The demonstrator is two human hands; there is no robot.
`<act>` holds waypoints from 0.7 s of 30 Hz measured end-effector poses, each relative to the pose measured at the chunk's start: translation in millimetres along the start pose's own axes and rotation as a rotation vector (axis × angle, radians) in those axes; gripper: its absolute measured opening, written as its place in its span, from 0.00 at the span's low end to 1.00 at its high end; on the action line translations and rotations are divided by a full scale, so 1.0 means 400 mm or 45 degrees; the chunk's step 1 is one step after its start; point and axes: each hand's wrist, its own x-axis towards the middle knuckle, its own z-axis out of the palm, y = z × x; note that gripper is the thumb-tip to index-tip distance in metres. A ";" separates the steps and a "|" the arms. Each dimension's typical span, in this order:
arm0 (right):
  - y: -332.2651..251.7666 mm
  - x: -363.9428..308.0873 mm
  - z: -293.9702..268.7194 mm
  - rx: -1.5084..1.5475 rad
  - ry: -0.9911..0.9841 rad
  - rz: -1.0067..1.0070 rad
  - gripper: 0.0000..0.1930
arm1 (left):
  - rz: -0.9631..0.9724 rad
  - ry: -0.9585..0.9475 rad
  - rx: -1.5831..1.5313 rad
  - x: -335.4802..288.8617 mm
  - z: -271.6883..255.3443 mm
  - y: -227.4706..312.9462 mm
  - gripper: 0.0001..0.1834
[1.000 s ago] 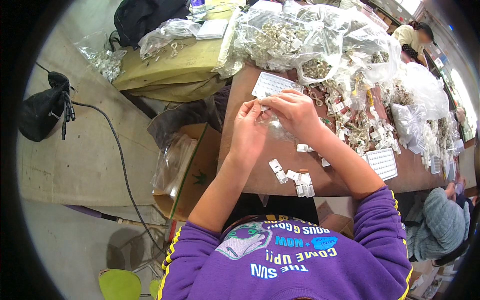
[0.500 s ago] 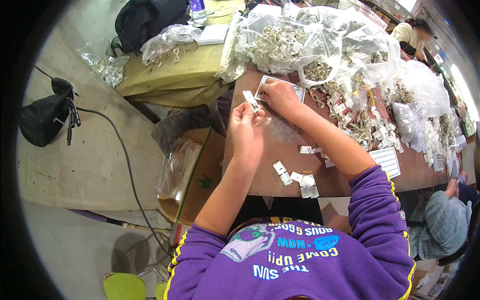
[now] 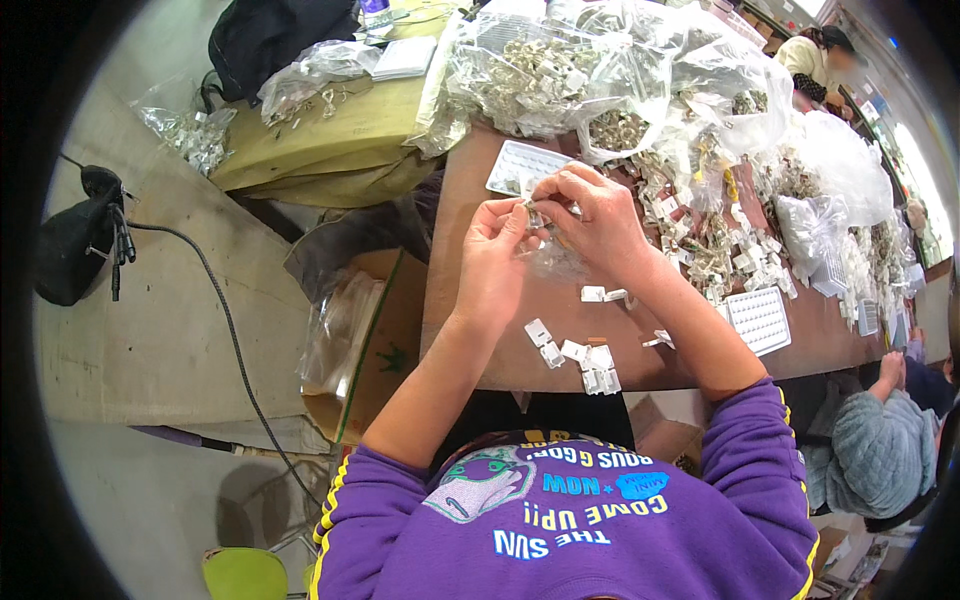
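- My left hand is raised at frame centre, fingers pinching a small white clip.
- My right hand meets it, fingertips closed on the same clip, above the brown table.

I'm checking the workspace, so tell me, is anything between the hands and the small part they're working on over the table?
Nothing visible. The left hand and right hand both pinch the small part directly, above a clear plastic bag on the brown table. The white tray lies beyond them.
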 end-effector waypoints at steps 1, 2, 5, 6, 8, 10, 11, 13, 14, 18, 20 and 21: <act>0.002 -0.004 -0.002 -0.007 0.017 -0.020 0.06 | 0.009 -0.030 0.036 -0.002 0.001 0.000 0.06; 0.005 -0.006 -0.003 -0.017 0.047 -0.035 0.06 | 0.003 -0.031 0.065 -0.002 0.002 0.000 0.06; 0.011 -0.007 -0.006 0.027 0.025 -0.003 0.06 | 0.018 -0.058 0.113 0.001 0.002 0.004 0.05; 0.015 -0.005 -0.012 0.073 -0.044 0.044 0.06 | 0.023 -0.063 0.117 0.001 0.001 0.004 0.05; 0.024 0.004 -0.030 0.149 -0.206 0.154 0.06 | 0.036 -0.072 0.134 0.000 0.002 0.003 0.05; 0.026 0.008 -0.037 0.207 -0.284 0.234 0.06 | 0.046 -0.085 0.163 -0.002 0.003 0.001 0.05; 0.027 0.008 -0.038 0.229 -0.322 0.281 0.06 | 0.023 -0.065 0.128 -0.002 0.003 0.001 0.05; 0.024 0.003 -0.029 0.177 -0.229 0.162 0.06 | -0.019 -0.030 0.053 -0.001 0.000 0.002 0.05; 0.021 -0.002 -0.021 0.151 -0.186 0.100 0.06 | -0.029 -0.039 -0.023 -0.001 -0.001 0.004 0.05; 0.005 -0.025 0.013 -0.142 0.045 -0.176 0.06 | -0.040 -0.037 -0.198 0.001 -0.010 0.011 0.06; -0.001 -0.024 0.017 -0.101 0.036 -0.152 0.06 | -0.058 -0.028 -0.222 -0.004 -0.011 0.013 0.07; -0.004 -0.018 0.015 -0.074 0.054 -0.135 0.07 | -0.065 -0.045 -0.235 -0.002 -0.010 0.016 0.07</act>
